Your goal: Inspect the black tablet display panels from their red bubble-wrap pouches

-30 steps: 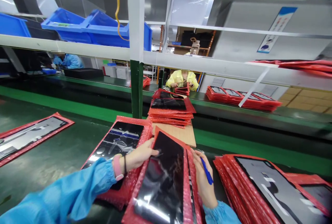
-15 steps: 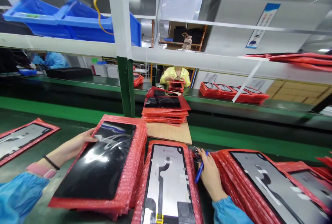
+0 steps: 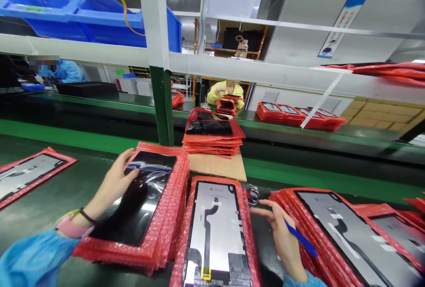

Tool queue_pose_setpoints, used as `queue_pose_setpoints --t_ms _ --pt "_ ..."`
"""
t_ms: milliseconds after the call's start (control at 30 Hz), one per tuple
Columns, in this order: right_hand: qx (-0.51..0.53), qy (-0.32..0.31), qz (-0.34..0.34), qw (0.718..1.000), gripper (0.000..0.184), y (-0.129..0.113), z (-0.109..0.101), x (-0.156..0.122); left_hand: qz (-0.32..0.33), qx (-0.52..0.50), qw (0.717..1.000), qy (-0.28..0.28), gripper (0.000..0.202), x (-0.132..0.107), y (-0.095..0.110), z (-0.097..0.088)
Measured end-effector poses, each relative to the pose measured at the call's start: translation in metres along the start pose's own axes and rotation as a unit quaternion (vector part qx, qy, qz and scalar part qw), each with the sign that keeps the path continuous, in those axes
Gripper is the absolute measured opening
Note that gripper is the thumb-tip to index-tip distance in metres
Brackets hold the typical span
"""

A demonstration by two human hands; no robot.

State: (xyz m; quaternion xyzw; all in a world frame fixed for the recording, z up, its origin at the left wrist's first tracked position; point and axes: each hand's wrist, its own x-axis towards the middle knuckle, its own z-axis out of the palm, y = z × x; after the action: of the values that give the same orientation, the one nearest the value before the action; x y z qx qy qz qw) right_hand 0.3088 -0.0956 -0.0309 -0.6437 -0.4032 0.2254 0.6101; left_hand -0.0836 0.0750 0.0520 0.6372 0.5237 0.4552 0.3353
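My left hand hovers with fingers spread over the left edge of a stack of red bubble-wrap sleeves; the top one shows a glossy black panel. Beside it lies another red sleeve with a panel turned grey back side up, showing a flex cable. My right hand rests to the right of that panel, with a blue pen held between its fingers and the forefinger stretched toward the sleeve's edge.
More red-sleeved panels are piled at the right and one lies far left on the green belt. A stack sits on a cardboard sheet behind a green post. A person in yellow works opposite; blue bins sit overhead.
A second ago both hands held a black-faced sleeve upright in the middle; it now lies on the left stack, uncovering the grey-backed panel. My left hand has lifted and opened; the right has turned the pen outward.
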Motion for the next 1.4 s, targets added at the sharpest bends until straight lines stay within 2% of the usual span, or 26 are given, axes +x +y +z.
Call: queue_pose_setpoints --t_ms 67,100,133,200,267,333,433,533,800,933,1067,1233,1400 --pt "0.096 -0.092 0.065 0.989 0.059 -0.007 0.010 -0.014 0.010 -0.039 0.998 -0.045 0.058 -0.020 0.005 0.024" --pt "0.136 -0.135 0.095 0.977 0.062 -0.009 0.016 -0.022 -0.012 -0.103 0.991 -0.087 0.057 -0.032 0.008 0.037" --pt "0.151 -0.167 0.110 0.968 0.062 -0.009 0.023 -0.029 -0.051 -0.158 0.977 -0.133 0.056 -0.045 0.011 0.051" --pt "0.132 -0.190 0.112 0.966 0.055 -0.008 0.034 -0.042 -0.167 -0.223 0.927 -0.250 0.056 -0.071 0.016 0.077" --pt "0.086 -0.183 0.099 0.974 0.046 -0.004 0.041 -0.052 -0.278 -0.250 0.885 -0.277 0.059 -0.091 0.019 0.097" --pt "0.041 -0.166 0.092 0.981 0.038 0.000 0.044 -0.057 -0.322 -0.254 0.872 -0.266 0.062 -0.102 0.019 0.111" --pt "-0.028 -0.131 0.072 0.988 0.039 0.004 0.046 -0.060 -0.324 -0.257 0.876 -0.247 0.066 -0.104 0.016 0.120" --pt "-0.077 -0.109 0.047 0.990 0.044 0.005 0.046 -0.059 -0.337 -0.265 0.872 -0.236 0.064 -0.097 0.013 0.123" --pt "-0.113 -0.107 0.026 0.988 0.036 0.003 0.050 -0.061 -0.373 -0.272 0.861 -0.215 0.059 -0.091 0.018 0.124" --pt "-0.075 -0.093 0.046 0.992 0.039 0.006 0.049 -0.062 -0.378 -0.282 0.858 -0.203 0.063 -0.087 0.019 0.125" --pt "0.022 -0.088 0.088 0.992 0.045 0.011 0.045 -0.058 -0.354 -0.310 0.861 -0.195 0.057 -0.085 0.022 0.133" --pt "0.169 -0.106 0.155 0.968 0.050 0.011 0.040 -0.052 -0.330 -0.353 0.843 -0.234 0.045 -0.089 0.030 0.156" --pt "0.242 -0.082 0.173 0.951 0.046 0.008 0.033 -0.049 -0.323 -0.361 0.849 -0.213 0.052 -0.095 0.034 0.168"
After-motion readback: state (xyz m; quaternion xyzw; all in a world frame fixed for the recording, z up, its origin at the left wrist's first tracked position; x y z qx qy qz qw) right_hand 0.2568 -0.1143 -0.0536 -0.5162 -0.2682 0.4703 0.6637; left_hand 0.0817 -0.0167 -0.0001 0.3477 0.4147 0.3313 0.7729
